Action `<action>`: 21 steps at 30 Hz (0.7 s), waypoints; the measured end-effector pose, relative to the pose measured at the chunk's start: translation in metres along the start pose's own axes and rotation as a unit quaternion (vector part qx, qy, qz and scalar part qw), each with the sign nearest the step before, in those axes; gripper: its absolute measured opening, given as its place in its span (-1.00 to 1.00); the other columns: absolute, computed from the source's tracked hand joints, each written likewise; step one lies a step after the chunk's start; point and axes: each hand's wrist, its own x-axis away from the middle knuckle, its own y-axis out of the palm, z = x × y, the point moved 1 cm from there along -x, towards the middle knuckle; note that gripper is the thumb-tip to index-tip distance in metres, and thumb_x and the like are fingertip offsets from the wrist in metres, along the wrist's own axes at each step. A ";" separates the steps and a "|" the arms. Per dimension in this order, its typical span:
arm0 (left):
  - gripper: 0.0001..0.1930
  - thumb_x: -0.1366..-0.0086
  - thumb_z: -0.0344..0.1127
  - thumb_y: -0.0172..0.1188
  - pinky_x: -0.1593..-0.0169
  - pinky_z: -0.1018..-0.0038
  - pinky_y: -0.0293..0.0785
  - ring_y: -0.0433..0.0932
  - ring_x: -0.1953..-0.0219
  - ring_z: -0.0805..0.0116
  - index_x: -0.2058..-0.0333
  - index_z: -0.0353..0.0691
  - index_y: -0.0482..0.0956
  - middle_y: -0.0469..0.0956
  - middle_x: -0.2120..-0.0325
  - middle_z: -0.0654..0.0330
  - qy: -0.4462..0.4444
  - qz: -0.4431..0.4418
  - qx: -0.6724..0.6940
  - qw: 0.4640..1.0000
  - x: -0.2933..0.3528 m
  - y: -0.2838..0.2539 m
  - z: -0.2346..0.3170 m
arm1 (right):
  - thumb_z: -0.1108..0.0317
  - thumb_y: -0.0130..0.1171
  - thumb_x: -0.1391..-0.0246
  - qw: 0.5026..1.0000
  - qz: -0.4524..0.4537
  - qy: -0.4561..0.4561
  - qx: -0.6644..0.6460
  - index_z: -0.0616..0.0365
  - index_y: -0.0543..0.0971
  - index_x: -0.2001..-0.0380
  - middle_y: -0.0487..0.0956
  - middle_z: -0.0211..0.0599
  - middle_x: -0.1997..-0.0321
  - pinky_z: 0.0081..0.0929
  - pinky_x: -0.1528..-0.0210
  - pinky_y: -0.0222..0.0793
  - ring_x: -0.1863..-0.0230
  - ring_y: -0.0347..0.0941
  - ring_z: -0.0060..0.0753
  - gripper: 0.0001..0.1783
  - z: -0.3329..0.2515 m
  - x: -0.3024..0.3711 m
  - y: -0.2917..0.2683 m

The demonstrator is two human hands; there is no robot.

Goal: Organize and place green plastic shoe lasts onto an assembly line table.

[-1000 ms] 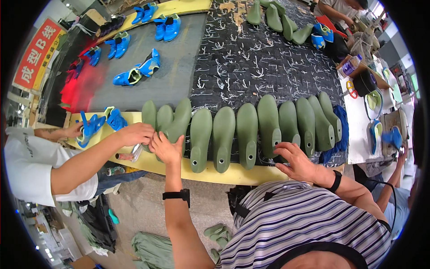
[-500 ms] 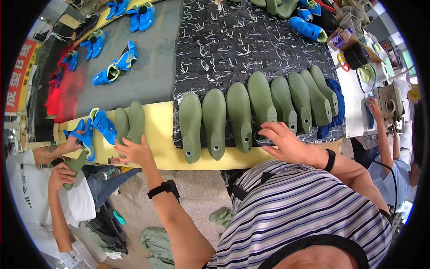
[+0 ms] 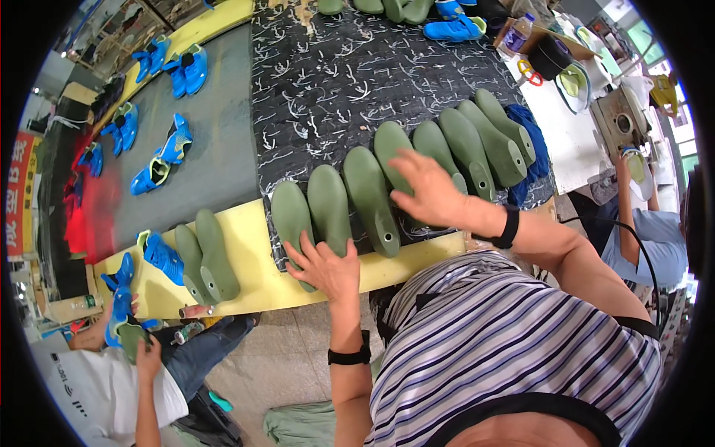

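A row of several dark green shoe lasts (image 3: 366,186) lies sole-up along the near edge of a black mat. My left hand (image 3: 325,268) has its fingers spread over the lower ends of the leftmost last (image 3: 290,211) and the second last (image 3: 328,197). Over the lower part of the fourth last (image 3: 392,141) is my right hand (image 3: 432,190), palm down, fingers apart. It partly hides that last and the one beside it. Neither hand is visibly wrapped around a last.
Two more lasts (image 3: 212,253) and a blue shoe (image 3: 160,257) sit on the yellow bench edge (image 3: 253,249) at left. A person there holds a green last (image 3: 132,339) at a blue shoe. Blue shoes (image 3: 175,141) ride the grey belt (image 3: 216,112). Another person sits at right.
My left hand has moved right, from beside the pair of lasts to the row's left end. My right hand has shifted up onto the fourth last. The whole view has turned slightly.
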 end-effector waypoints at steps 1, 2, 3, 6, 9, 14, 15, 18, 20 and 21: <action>-0.53 0.17 -0.06 0.40 -0.14 -0.19 -0.05 0.07 -0.25 -0.19 0.44 -0.37 0.53 0.35 -0.02 -0.04 -0.004 0.004 -0.018 1.000 -0.001 -0.001 -0.005 | 0.29 0.18 0.02 0.998 -0.025 0.053 -0.017 0.27 0.31 -0.06 0.29 0.13 -0.17 -0.16 -0.13 0.25 -0.10 0.29 0.20 -0.43 0.004 -0.003 -0.013; -0.58 0.20 -0.13 0.42 -0.14 -0.12 0.02 0.14 -0.21 -0.16 0.54 -0.39 0.50 0.37 0.01 -0.02 0.004 0.029 0.006 1.000 -0.003 -0.003 -0.012 | 0.30 0.17 0.01 0.992 -0.071 0.085 -0.058 0.28 0.30 -0.06 0.30 0.13 -0.16 -0.17 -0.13 0.25 -0.09 0.30 0.18 -0.43 0.018 0.001 -0.014; -0.58 0.20 -0.13 0.42 -0.14 -0.12 0.02 0.14 -0.21 -0.16 0.54 -0.39 0.50 0.37 0.01 -0.02 0.012 0.033 0.010 0.999 -0.005 -0.003 -0.021 | 0.30 0.17 0.00 0.982 -0.113 0.118 -0.099 0.30 0.30 -0.06 0.30 0.13 -0.16 -0.17 -0.13 0.25 -0.09 0.30 0.17 -0.44 0.032 0.006 -0.016; -0.56 0.17 -0.10 0.42 -0.12 0.02 0.12 0.19 -0.18 -0.11 0.49 -0.41 0.54 0.38 0.00 -0.02 0.002 0.046 -0.033 0.998 -0.006 -0.009 -0.052 | 0.24 0.14 -0.03 0.992 -0.061 0.072 -0.088 0.33 0.30 -0.05 0.30 0.19 -0.14 -0.14 -0.09 0.29 -0.03 0.36 0.20 -0.43 0.043 0.024 -0.024; -0.56 0.17 -0.09 0.41 -0.11 0.02 0.13 0.20 -0.19 -0.06 0.51 -0.41 0.53 0.36 -0.01 -0.02 -0.032 0.079 -0.085 0.993 -0.016 -0.009 -0.092 | 0.26 0.14 -0.02 0.994 -0.057 0.064 -0.063 0.32 0.27 -0.07 0.29 0.19 -0.16 -0.13 -0.07 0.31 -0.02 0.36 0.22 -0.42 0.039 0.045 -0.014; -0.46 -0.08 -0.10 0.25 -0.15 -0.02 0.06 0.13 -0.22 -0.10 0.07 -0.36 0.37 0.25 -0.10 -0.14 -0.092 0.129 -0.153 0.975 -0.039 -0.016 -0.110 | 0.30 0.19 0.01 0.968 -0.148 0.164 -0.115 0.28 0.14 -0.17 0.23 0.24 -0.20 -0.11 -0.06 0.31 0.03 0.40 0.23 -0.29 0.012 0.047 -0.008; -0.46 -0.08 -0.10 0.25 -0.15 -0.02 0.06 0.13 -0.22 -0.10 0.07 -0.36 0.37 0.25 -0.10 -0.14 -0.084 0.130 -0.150 0.977 -0.040 -0.015 -0.094 | 0.30 0.18 0.02 0.971 -0.103 0.165 -0.135 0.28 0.12 -0.18 0.23 0.25 -0.20 -0.10 -0.04 0.32 0.07 0.42 0.23 -0.26 0.020 0.046 0.003; -0.46 -0.21 -0.04 0.13 -0.18 -0.02 -0.04 0.14 -0.23 -0.09 -0.01 -0.34 0.35 0.22 -0.15 -0.13 0.050 0.150 0.038 0.987 -0.024 -0.016 -0.011 | 0.31 0.17 0.04 0.977 -0.054 0.184 -0.093 0.29 0.09 -0.21 0.26 0.27 -0.18 -0.09 0.00 0.35 0.12 0.46 0.22 -0.23 0.023 0.041 0.026; -0.44 -0.22 -0.05 0.11 -0.20 0.01 -0.09 0.13 -0.24 -0.07 -0.07 -0.34 0.31 0.22 -0.16 -0.11 0.123 0.097 0.096 0.983 -0.008 -0.006 0.034 | 0.31 0.17 0.08 0.978 -0.071 0.194 -0.028 0.32 0.10 -0.20 0.34 0.28 -0.10 -0.07 0.03 0.38 0.12 0.47 0.19 -0.21 0.013 0.034 0.027; -0.43 -0.21 -0.09 0.12 -0.21 0.02 -0.10 0.12 -0.25 -0.05 -0.09 -0.35 0.29 0.23 -0.15 -0.12 0.147 0.076 0.101 0.981 0.001 0.002 0.047 | 0.29 0.20 0.12 0.975 -0.099 0.200 -0.022 0.31 0.12 -0.20 0.37 0.26 -0.05 -0.08 0.07 0.40 0.11 0.47 0.17 -0.19 0.004 0.033 0.028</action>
